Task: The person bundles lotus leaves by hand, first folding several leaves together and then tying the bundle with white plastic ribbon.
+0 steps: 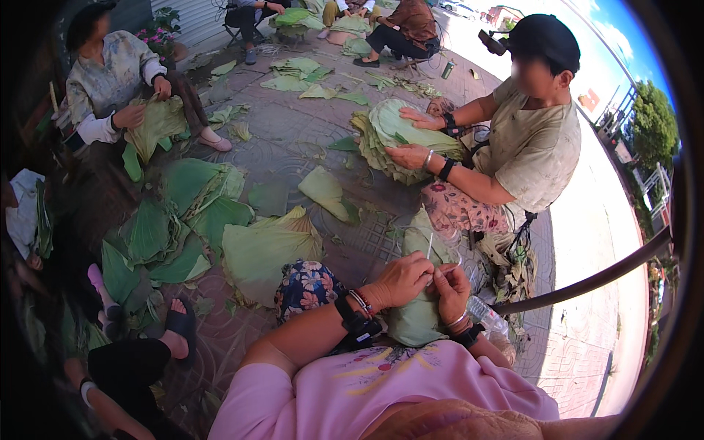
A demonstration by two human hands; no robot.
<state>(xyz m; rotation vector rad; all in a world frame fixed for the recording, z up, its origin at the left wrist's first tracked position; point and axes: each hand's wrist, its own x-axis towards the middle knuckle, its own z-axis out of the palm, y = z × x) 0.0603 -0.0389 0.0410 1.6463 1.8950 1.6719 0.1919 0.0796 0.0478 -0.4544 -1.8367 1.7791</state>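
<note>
A folded bundle of large green leaves (419, 316), probably lotus leaves, rests upright against my lap. Over its upper part, my left hand (406, 279) pinches a thin white plastic tie or string (430, 246) between bent fingers. Close beside it on the right, my right hand (452, 291) grips the same white strand, which loops out behind the fingertips. The fingertips of both hands nearly meet. How the strand runs around the bundle is partly hidden by my fingers.
A person facing me rests both hands on a round leaf stack (404, 137). Leaf piles (269, 253) cover the paving at left. A clear plastic bottle (487, 316) lies right of the bundle. A dark curved bar (588, 280) crosses at right. Another person sits upper left, holding a leaf (157, 126).
</note>
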